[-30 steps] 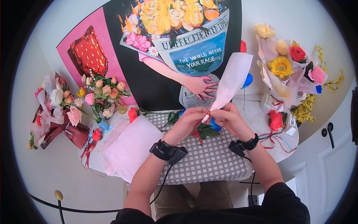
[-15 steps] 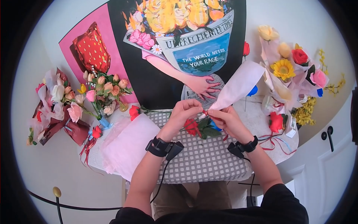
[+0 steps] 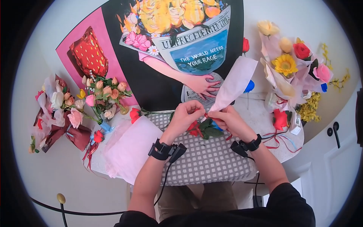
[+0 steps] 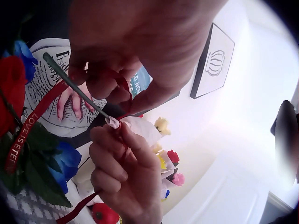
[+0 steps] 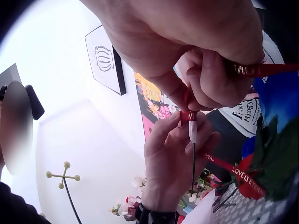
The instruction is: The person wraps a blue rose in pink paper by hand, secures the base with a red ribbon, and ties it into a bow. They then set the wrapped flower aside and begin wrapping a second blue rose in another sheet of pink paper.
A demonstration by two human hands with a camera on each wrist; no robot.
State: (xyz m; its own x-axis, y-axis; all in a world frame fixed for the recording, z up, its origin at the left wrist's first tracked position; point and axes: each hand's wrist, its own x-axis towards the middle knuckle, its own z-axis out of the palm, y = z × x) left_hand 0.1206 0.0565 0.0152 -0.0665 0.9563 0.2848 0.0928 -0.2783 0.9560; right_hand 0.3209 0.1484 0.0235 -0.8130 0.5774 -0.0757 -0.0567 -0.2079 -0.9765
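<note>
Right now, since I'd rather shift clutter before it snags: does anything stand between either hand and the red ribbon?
Nothing visible does: the left hand and right hand both hold the ribbon, at the narrow end of the pink paper. A red rose lies on the cloth below, not between.

I see the person's right hand (image 3: pixel 231 120) pinching the narrow lower end of a pink paper cone (image 3: pixel 235 81) that leans up and rightward, while the left hand (image 3: pixel 183 118) pinches a red ribbon (image 3: pixel 206 114) there. Below them I make out green leaves (image 3: pixel 211 132) above a gray checked cloth (image 3: pixel 206 162), with pink paper sheets (image 3: pixel 130 151) to the left. Behind, a painted poster (image 3: pixel 166 81) stands between my view's left bouquets and the right bouquet (image 3: pixel 285 65).
</note>
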